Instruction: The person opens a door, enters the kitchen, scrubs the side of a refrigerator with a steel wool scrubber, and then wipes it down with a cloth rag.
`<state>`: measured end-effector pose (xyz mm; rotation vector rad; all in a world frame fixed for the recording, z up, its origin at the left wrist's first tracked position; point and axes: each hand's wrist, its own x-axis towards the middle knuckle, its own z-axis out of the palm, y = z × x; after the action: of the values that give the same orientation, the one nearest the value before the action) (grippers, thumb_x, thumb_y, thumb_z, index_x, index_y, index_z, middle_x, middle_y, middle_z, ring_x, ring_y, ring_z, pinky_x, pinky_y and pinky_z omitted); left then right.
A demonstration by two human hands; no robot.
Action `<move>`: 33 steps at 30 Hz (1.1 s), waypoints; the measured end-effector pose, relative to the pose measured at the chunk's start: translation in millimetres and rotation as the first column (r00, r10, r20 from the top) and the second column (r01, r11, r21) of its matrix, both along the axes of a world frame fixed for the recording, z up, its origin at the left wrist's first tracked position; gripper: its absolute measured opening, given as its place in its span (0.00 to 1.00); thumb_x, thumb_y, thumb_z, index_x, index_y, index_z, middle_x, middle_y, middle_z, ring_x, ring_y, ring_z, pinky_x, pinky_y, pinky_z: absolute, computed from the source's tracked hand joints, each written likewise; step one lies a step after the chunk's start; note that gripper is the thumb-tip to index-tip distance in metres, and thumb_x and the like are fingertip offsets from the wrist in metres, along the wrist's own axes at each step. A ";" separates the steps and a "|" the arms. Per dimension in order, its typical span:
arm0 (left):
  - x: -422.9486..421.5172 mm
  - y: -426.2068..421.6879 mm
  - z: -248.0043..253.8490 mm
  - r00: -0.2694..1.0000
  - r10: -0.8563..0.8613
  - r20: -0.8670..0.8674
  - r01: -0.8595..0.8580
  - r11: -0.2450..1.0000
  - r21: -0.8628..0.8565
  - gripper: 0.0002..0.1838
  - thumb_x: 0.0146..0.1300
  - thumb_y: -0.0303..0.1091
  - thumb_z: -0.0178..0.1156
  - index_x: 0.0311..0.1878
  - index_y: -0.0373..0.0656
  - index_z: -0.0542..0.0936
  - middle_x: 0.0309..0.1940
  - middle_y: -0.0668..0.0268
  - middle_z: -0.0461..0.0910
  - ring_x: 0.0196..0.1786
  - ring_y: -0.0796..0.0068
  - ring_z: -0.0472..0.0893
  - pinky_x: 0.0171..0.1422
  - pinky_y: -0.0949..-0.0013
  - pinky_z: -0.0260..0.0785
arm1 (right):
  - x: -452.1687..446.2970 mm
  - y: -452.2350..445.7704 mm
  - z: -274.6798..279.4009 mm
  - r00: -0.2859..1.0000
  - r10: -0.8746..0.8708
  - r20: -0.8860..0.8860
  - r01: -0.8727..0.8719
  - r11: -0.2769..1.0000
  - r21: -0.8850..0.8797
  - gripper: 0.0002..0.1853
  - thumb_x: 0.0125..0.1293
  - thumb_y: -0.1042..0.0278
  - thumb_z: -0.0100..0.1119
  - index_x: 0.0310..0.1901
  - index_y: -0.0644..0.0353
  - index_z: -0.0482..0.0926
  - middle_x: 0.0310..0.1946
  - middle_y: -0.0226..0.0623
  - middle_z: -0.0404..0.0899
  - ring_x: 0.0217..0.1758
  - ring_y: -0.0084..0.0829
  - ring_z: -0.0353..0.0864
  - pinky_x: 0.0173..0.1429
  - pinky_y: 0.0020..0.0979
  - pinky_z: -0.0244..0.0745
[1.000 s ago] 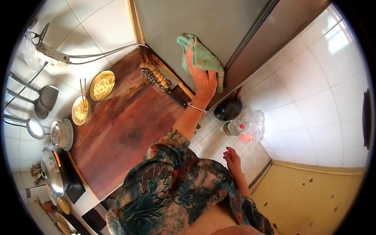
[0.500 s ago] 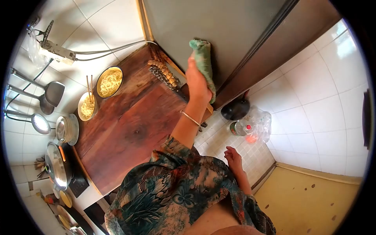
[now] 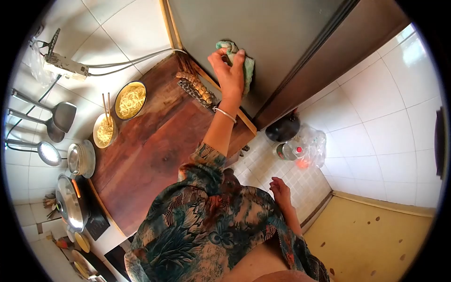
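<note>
My left hand (image 3: 229,70), a bracelet at its wrist, is closed on a green cloth (image 3: 249,75) and presses it against a large grey panel (image 3: 282,33). Some of the cloth sticks out past the thumb. My right hand (image 3: 280,190) hangs low over the tiled floor, loosely curled with nothing in it. Left of the panel, a knobbly brown object (image 3: 195,84) lies along the edge of the reddish wooden countertop (image 3: 155,164). Two bowls of noodles, one dark-rimmed (image 3: 131,100) and one pale with chopsticks (image 3: 104,130), stand at the counter's left side.
A black pan (image 3: 283,128), a bottle (image 3: 287,151) and a clear plastic bag (image 3: 312,143) are on the floor at right. Utensils (image 3: 61,120) hang on the left wall, above stacked glass dishes (image 3: 80,160) and a lidded pan (image 3: 70,202). Cables run along the tiles.
My left hand has shifted up and left over the panel, and the cloth is now bunched under it. My right hand has barely moved.
</note>
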<state>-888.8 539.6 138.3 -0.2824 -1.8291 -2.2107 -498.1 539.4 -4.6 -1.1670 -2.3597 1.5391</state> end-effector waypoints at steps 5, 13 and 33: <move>-1.4 -9.9 3.3 0.995 -0.069 -0.066 0.063 0.994 -0.089 0.28 0.49 0.48 0.68 0.43 0.37 0.69 0.38 0.63 0.68 0.41 0.73 0.67 0.46 0.69 0.63 | -9.0 0.4 0.0 0.999 0.049 -0.016 -0.049 0.998 0.028 0.16 0.60 0.72 0.54 0.50 0.60 0.73 0.32 0.39 0.80 0.35 0.30 0.81 0.40 0.29 0.73; -6.1 -9.8 6.0 0.998 -0.062 -0.010 0.060 0.992 -0.109 0.28 0.47 0.48 0.69 0.41 0.36 0.71 0.36 0.64 0.67 0.39 0.73 0.67 0.46 0.70 0.63 | -22.6 2.1 -11.7 0.997 0.050 -0.061 -0.050 0.999 0.013 0.15 0.61 0.72 0.54 0.50 0.61 0.73 0.31 0.39 0.80 0.35 0.31 0.81 0.40 0.29 0.74; -11.3 -16.5 11.5 0.985 -0.169 -0.042 0.164 0.981 -0.106 0.26 0.45 0.45 0.69 0.36 0.35 0.69 0.40 0.60 0.62 0.42 0.67 0.65 0.51 0.67 0.62 | -38.2 8.5 -14.1 0.998 0.068 -0.013 -0.068 0.997 -0.029 0.16 0.60 0.70 0.54 0.51 0.61 0.73 0.34 0.42 0.81 0.38 0.35 0.81 0.42 0.32 0.74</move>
<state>-900.0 523.1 149.8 -0.5255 -1.9598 -2.1968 -536.3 547.9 -18.7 -1.0911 -2.4010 1.6018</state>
